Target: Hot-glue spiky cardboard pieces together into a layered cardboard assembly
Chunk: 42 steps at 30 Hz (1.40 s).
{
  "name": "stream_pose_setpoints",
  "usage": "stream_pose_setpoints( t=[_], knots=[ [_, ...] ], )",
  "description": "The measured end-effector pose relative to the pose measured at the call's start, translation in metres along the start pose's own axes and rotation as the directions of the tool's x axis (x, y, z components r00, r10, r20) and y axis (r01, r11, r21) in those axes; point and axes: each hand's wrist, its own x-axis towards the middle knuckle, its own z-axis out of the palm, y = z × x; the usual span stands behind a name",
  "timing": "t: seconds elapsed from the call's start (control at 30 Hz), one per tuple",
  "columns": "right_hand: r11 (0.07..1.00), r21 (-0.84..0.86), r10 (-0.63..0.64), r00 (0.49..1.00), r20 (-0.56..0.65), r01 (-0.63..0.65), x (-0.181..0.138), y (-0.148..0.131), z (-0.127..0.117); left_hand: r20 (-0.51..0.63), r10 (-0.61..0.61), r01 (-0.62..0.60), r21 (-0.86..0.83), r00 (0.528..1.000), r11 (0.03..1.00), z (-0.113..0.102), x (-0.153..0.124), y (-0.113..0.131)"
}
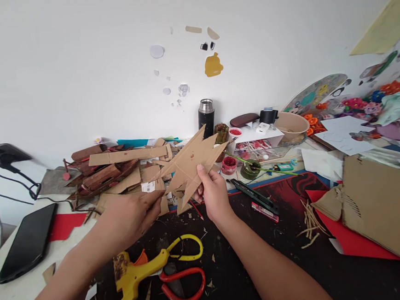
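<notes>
A spiky brown cardboard cutout (189, 160) is held up above the mat, its long points fanned outward. My right hand (214, 190) grips its lower right edge, the thumb lying on the front face and the fingers curled behind. At the lower left point, my left hand (136, 215) is closed, its fingertips pinching the cardboard there; the grip is partly hidden by the back of the hand. Below both hands lie red-and-yellow-handled scissors (183, 287) and a yellow hot glue gun (140, 275).
Cardboard scraps (127, 156) and brown rolled pieces (101, 176) are heaped behind my left hand. A phone (29, 242) lies at left. At the back stand a black flask (206, 117) and paint jars (229, 165). A utility knife (254, 195) and a large cardboard sheet (384, 209) lie rightward.
</notes>
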Motion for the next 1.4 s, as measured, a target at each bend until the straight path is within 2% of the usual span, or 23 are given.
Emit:
stream_pose_setpoints(
  t=[0.27, 0.63, 0.93, 1.07, 1.23, 1.4],
  knots=[
    [1.000, -0.006, 0.001, 1.000, -0.003, -0.001, -0.001, 0.000, 0.000, 0.025, -0.028, 0.029, -0.053, 0.999, 0.998, -0.001, 0.000, 0.001],
    [1.000, -0.024, 0.008, 1.000, 0.011, -0.008, -0.003, -0.003, 0.000, -0.028, -0.010, 0.009, -0.047, 1.000, 0.999, -0.002, 0.002, 0.009],
    [0.999, -0.038, 0.009, 1.000, 0.005, -0.008, -0.003, -0.002, 0.002, 0.018, -0.096, 0.095, 0.037, 0.995, 0.995, 0.000, 0.005, 0.009],
    [0.999, -0.047, 0.000, 1.000, 0.013, 0.001, -0.002, -0.002, 0.002, 0.059, -0.090, 0.086, 0.072, 0.994, 0.994, -0.002, 0.004, 0.009],
    [0.999, -0.037, -0.006, 1.000, 0.016, 0.006, -0.001, 0.000, 0.000, 0.070, -0.051, 0.049, 0.031, 0.996, 0.998, -0.006, 0.003, 0.010],
    [0.999, -0.053, -0.004, 1.000, 0.019, 0.005, -0.002, 0.000, 0.001, 0.040, -0.088, 0.089, -0.024, 0.995, 0.996, -0.004, 0.004, 0.009]
  ],
)
